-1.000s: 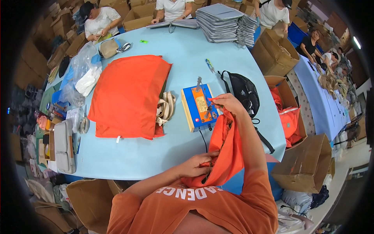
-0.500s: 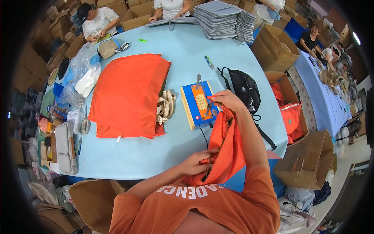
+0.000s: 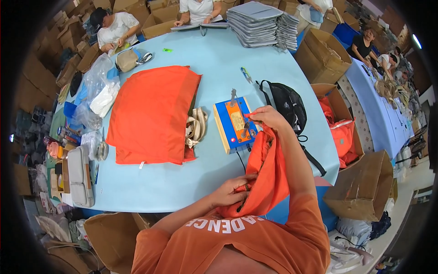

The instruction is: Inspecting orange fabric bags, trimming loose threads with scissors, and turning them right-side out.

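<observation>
An orange fabric bag [image 3: 273, 178] hangs over the table's near edge, against my body, with its dark inside partly showing. My left hand [image 3: 230, 192] grips its lower part, the fingertips partly hidden in the folds. Farther up, my right hand [image 3: 270, 118] pinches a corner of the same fabric between thumb and fingers. That corner is held over a blue electric box [image 3: 222, 119] with an orange top plate, wooden sides and two upright metal posts. My right fingers are beside the nearer post; whether the fabric touches it, I cannot tell.
Stacked orange bags [image 3: 150, 114] with cream straps [image 3: 196, 127] lie left on the light blue table [image 3: 150, 189]. A black backpack [image 3: 285, 105] and green-handled snips [image 3: 246, 75] lie right. Cardboard boxes [image 3: 360, 185] surround the table. Co-workers sit across it beside stacked grey pieces [image 3: 255, 25].
The whole view has shifted slightly. Both hands keep their grip on the orange bag, in nearly the same places by the box and the table edge.
</observation>
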A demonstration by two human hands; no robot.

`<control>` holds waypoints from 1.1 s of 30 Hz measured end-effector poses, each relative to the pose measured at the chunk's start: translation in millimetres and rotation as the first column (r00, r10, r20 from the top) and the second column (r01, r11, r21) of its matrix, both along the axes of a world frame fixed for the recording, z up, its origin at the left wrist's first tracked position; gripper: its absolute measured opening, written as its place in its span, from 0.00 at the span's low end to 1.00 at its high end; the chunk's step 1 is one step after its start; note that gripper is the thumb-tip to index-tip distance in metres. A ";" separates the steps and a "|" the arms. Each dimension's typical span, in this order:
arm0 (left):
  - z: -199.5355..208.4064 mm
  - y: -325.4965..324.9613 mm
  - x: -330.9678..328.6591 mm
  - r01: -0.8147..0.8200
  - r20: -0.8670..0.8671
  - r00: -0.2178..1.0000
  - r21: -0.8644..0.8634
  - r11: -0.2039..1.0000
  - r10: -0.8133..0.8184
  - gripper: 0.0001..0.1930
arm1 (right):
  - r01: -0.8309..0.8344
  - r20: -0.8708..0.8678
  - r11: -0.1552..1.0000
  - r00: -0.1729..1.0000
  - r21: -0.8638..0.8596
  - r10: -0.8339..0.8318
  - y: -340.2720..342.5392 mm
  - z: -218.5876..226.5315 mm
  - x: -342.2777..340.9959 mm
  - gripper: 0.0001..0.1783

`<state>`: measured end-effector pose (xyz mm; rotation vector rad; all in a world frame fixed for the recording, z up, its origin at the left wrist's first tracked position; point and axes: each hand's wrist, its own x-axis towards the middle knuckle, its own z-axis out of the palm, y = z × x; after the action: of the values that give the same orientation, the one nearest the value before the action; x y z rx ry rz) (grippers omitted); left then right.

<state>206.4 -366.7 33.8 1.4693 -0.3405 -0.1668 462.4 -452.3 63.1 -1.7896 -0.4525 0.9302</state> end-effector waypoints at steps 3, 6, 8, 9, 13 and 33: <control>3.4 0.2 0.1 -0.009 -0.001 1.000 0.001 1.000 0.009 0.06 | -0.022 0.023 1.000 1.000 0.006 0.022 0.2 -0.2 0.8 0.09; 1.5 -0.3 0.7 -0.013 0.001 1.000 -0.002 1.000 0.013 0.07 | -0.034 0.005 0.998 0.999 0.047 0.033 -0.1 4.1 -1.2 0.09; 0.7 -0.9 0.6 -0.011 -0.001 1.000 -0.013 1.000 0.011 0.07 | -0.034 -0.008 0.997 0.999 0.072 0.035 1.1 5.1 -1.7 0.09; 1.8 -1.5 1.0 -0.016 -0.040 0.999 -0.016 1.000 0.015 0.07 | -0.045 -0.005 0.997 0.999 0.070 0.046 1.2 5.3 0.2 0.09; -3.4 -0.3 2.2 -0.007 -0.049 0.999 0.001 1.000 0.007 0.08 | -0.048 -0.027 0.997 0.998 0.054 0.050 3.0 8.1 2.3 0.09; -13.0 2.5 2.6 0.004 -0.014 1.000 -0.010 1.000 -0.004 0.15 | 0.005 -0.086 0.990 0.996 0.137 0.007 11.0 -0.5 7.7 0.07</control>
<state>209.0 -364.1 20.8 1.4571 -0.3326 -0.1781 470.1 -441.4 62.6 -1.6181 -0.4513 0.9504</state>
